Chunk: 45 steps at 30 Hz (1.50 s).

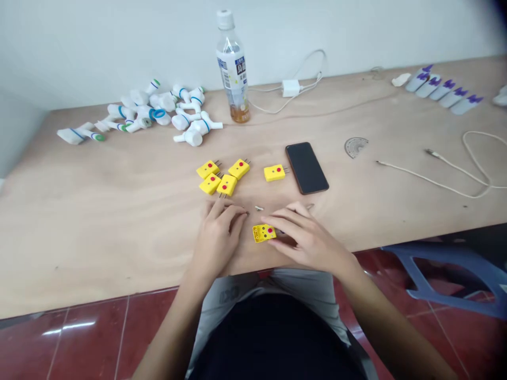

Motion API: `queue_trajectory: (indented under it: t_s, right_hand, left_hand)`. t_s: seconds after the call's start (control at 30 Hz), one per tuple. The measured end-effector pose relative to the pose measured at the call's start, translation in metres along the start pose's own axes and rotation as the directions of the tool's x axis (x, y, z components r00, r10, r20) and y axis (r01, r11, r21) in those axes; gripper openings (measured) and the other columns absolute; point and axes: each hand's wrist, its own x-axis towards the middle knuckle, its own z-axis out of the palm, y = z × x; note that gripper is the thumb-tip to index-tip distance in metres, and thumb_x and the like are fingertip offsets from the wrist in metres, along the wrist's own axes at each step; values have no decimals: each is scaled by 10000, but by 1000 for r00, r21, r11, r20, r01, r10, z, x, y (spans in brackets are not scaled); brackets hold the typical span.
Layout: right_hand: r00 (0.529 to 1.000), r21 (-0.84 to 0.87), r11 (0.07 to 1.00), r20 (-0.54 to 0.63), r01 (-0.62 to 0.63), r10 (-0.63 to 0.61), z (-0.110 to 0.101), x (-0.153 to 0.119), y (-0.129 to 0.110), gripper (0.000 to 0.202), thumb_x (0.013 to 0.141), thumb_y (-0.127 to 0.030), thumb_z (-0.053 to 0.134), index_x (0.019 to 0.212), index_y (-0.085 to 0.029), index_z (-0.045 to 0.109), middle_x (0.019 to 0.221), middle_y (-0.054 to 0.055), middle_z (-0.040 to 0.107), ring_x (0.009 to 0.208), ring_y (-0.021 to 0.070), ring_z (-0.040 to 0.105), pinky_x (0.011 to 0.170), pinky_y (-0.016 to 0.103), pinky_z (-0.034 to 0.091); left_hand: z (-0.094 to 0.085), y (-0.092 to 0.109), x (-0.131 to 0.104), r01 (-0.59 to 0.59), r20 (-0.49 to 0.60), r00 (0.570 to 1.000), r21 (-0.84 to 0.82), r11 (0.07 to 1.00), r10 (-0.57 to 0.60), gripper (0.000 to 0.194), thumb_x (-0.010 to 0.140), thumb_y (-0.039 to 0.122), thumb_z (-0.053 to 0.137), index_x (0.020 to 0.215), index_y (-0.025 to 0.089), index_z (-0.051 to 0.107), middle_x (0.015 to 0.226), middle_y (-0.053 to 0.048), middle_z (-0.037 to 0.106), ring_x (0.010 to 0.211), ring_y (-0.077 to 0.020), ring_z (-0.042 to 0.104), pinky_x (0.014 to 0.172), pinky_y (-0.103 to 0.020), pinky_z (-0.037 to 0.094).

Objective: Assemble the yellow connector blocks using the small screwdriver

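Between thumb and fingertips my right hand point(303, 232) grips a yellow plug housing point(262, 233) with a red dot, its hollow inside facing up. My left hand point(222, 228) is to its left, thumb and forefinger pinched on a tiny dark piece point(247, 213), too small to name. A small metal part point(259, 208) lies on the table just beyond the housing. Past my left hand sits a group of several yellow two-pin plugs point(227, 185), each with a red dot. One more yellow plug point(274, 172) lies apart, left of the phone.
A black phone point(307, 168) lies beyond my right hand, near a protractor point(355, 147). White inhaler-like pieces point(158, 108) and a drink bottle point(233, 74) stand at the back. Purple-topped bottles point(443, 89), a white cable point(435, 179) and a blue stool point(447, 274) are right.
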Motion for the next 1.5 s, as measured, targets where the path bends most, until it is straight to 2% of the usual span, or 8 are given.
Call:
queue_trajectory:
  t_s: [0.17, 0.27, 0.37, 0.53, 0.97, 1.27, 1.4, 1.5]
  right_hand:
    - [1000, 20, 1000, -7, 3, -3, 2, -1, 2, 560, 1129, -252, 712, 1676, -266, 594, 1464, 114, 775, 1336, 329, 646, 1170, 567, 634]
    - [1000, 38, 999, -17, 6, -5, 2, -2, 3, 586, 1126, -262, 724, 1692, -261, 573, 1491, 110, 773, 1348, 341, 635, 1180, 593, 632]
    - [1000, 55, 998, -24, -1, 3, 3, -2, 5, 580, 1123, -265, 730, 1684, -274, 584, 1473, 114, 784, 1347, 351, 635, 1166, 612, 635]
    - [1000, 55, 998, -23, 3, -1, 3, -1, 4, 525, 1130, -256, 718, 1645, -253, 615, 1458, 108, 793, 1314, 339, 642, 1165, 588, 633]
    - [999, 38, 999, -44, 23, -22, 2, -1, 4, 561, 1131, -239, 712, 1677, -275, 590, 1463, 105, 794, 1314, 342, 649, 1152, 592, 637]
    - [998, 35, 999, -63, 32, -30, 3, -1, 4, 556, 1131, -237, 705, 1674, -277, 595, 1459, 111, 797, 1304, 340, 669, 1147, 586, 641]
    - [998, 20, 999, -59, 37, -36, 4, -2, 5, 522, 1128, -242, 708, 1643, -243, 621, 1489, 110, 789, 1315, 341, 650, 1171, 580, 631]
    - [997, 23, 999, -62, 41, -40, 4, -2, 5, 509, 1120, -243, 721, 1621, -227, 636, 1486, 110, 791, 1321, 339, 646, 1189, 575, 625]
  left_hand:
    - [-5, 6, -3, 51, 35, 998, 11, 999, -51, 228, 1197, 249, 543, 1107, 226, 751, 1158, -90, 806, 1099, -315, 667, 1066, -527, 541]
    - [-13, 17, -6, 51, 40, 998, -67, 996, -48, 166, 1191, 250, 572, 1154, 248, 735, 1175, -65, 812, 1100, -297, 665, 1040, -490, 545]
    - [-17, 30, -7, 47, 99, 995, -151, 987, -32, 171, 1190, 253, 565, 1155, 265, 731, 1208, -57, 808, 1110, -288, 679, 998, -465, 552]
    - [-12, 42, -4, 48, 133, 991, -209, 977, -20, 168, 1182, 205, 575, 1114, 251, 721, 1169, -53, 803, 1060, -272, 673, 974, -443, 537]
    - [-4, 46, -10, -32, 96, 995, -98, 995, 41, 220, 1205, 205, 538, 1169, 218, 755, 1188, -85, 809, 1042, -296, 623, 953, -453, 552]
    - [-4, 44, -8, -77, 76, 993, -137, 987, 88, 225, 1192, 187, 563, 1163, 222, 784, 1169, -84, 830, 1020, -280, 671, 928, -453, 589]
    - [-10, 40, -8, -71, 73, 994, -133, 989, 81, 252, 1186, 184, 559, 1214, 250, 800, 1193, -76, 830, 1042, -279, 707, 962, -469, 604]
    - [-21, 27, -10, -2, -5, 1000, -61, 998, 2, 207, 1155, 189, 634, 1259, 274, 791, 1209, -59, 836, 1067, -282, 720, 972, -471, 607]
